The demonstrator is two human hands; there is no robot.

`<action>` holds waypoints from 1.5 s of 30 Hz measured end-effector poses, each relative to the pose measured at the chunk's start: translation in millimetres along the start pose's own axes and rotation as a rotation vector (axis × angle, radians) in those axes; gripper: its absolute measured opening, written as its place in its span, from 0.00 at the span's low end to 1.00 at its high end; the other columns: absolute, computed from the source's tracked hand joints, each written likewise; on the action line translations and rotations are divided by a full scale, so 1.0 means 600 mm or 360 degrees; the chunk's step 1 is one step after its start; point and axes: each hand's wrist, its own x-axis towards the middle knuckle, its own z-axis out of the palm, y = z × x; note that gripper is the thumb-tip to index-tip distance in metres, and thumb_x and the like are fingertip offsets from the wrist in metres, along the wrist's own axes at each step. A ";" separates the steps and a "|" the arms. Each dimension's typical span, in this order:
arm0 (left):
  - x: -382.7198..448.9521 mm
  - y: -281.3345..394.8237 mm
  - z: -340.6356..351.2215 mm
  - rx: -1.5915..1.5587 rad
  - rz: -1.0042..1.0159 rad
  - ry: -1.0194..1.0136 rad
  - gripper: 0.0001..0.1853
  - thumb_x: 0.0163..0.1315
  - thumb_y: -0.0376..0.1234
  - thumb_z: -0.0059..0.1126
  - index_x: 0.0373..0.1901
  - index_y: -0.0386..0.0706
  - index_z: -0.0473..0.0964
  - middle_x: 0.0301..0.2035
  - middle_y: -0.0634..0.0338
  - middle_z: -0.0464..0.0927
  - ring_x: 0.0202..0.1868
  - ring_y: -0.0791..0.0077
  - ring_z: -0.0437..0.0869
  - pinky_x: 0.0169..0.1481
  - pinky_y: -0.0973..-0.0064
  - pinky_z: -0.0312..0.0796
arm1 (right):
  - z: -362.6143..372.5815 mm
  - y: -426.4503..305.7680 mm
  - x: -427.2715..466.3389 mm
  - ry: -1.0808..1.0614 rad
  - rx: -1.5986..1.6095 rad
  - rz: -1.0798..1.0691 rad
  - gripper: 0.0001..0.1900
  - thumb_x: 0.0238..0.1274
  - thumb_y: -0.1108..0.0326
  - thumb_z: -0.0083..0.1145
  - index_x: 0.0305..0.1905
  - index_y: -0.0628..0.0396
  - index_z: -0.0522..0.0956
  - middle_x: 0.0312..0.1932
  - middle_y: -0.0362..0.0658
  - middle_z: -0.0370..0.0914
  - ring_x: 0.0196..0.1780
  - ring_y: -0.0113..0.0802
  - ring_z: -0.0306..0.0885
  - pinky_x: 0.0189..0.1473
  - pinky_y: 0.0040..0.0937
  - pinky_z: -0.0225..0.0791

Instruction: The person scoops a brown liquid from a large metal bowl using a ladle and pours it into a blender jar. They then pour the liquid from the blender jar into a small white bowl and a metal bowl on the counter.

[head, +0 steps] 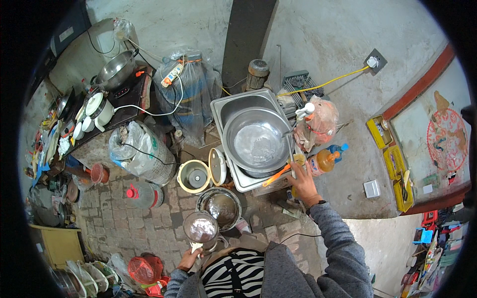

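Note:
My left hand (pixel 190 259) grips the pale handle of a round pot (pixel 201 227), which has a shiny interior and overlaps the edge of a dark metal basin (pixel 223 206) on the floor. My right hand (pixel 303 184) is at the right edge of a stainless steel sink (pixel 238 182), its fingers by a thin metal rod or stick; its exact grip cannot be told. An orange-handled brush (pixel 276 176) lies beside those fingers. A large metal basin (pixel 257 139) rests in the sink, with what looks like shallow water inside. The rice cooker (pixel 194 177) stands with its lid (pixel 217 166) raised.
A plastic jug (pixel 147 195) stands on the brick floor. Orange (pixel 321 162) and blue (pixel 338 151) bottles stand right of the sink. A plastic-wrapped container (pixel 190 97) and a stuffed sack (pixel 145 156) are to the left. A black cable (pixel 298 234) crosses near my right arm.

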 end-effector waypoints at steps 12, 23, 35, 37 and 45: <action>0.002 0.003 0.000 -0.0057 0.0029 -0.0032 0.19 0.66 0.47 0.52 0.33 0.37 0.77 0.28 0.62 0.78 0.33 0.75 0.76 0.44 0.74 0.67 | 0.008 -0.004 -0.014 -0.0032 -0.0039 -0.0066 0.11 0.51 0.69 0.54 0.42 0.53 0.76 0.63 0.54 0.65 0.67 0.48 0.63 0.68 0.63 0.49; 0.005 0.003 0.004 0.0038 0.0008 -0.0008 0.19 0.68 0.44 0.47 0.31 0.38 0.77 0.28 0.64 0.77 0.32 0.77 0.74 0.42 0.77 0.66 | 0.006 0.000 -0.001 -0.0109 -0.0031 -0.0134 0.10 0.52 0.69 0.54 0.42 0.51 0.76 0.64 0.52 0.64 0.68 0.47 0.61 0.70 0.60 0.49; -0.023 0.053 0.014 -0.0012 -0.0033 -0.0013 0.18 0.65 0.45 0.52 0.34 0.37 0.76 0.29 0.63 0.78 0.35 0.76 0.76 0.46 0.77 0.66 | 0.009 0.009 -0.008 -0.0087 -0.0010 -0.0105 0.13 0.49 0.70 0.55 0.42 0.51 0.78 0.64 0.53 0.65 0.68 0.48 0.62 0.70 0.59 0.49; -0.021 0.046 0.011 -0.0017 -0.0028 -0.0015 0.18 0.65 0.45 0.52 0.34 0.37 0.76 0.29 0.63 0.78 0.35 0.76 0.76 0.46 0.76 0.66 | 0.006 0.007 -0.006 -0.0090 0.0007 -0.0086 0.12 0.49 0.70 0.54 0.42 0.51 0.78 0.64 0.53 0.65 0.68 0.48 0.63 0.69 0.58 0.49; 0.001 0.006 -0.002 0.0001 0.0044 -0.0038 0.20 0.64 0.45 0.53 0.36 0.35 0.77 0.29 0.62 0.79 0.35 0.76 0.76 0.46 0.76 0.67 | 0.010 0.013 0.008 -0.0038 -0.0042 -0.0094 0.12 0.50 0.70 0.53 0.43 0.51 0.77 0.63 0.53 0.66 0.67 0.47 0.63 0.70 0.56 0.50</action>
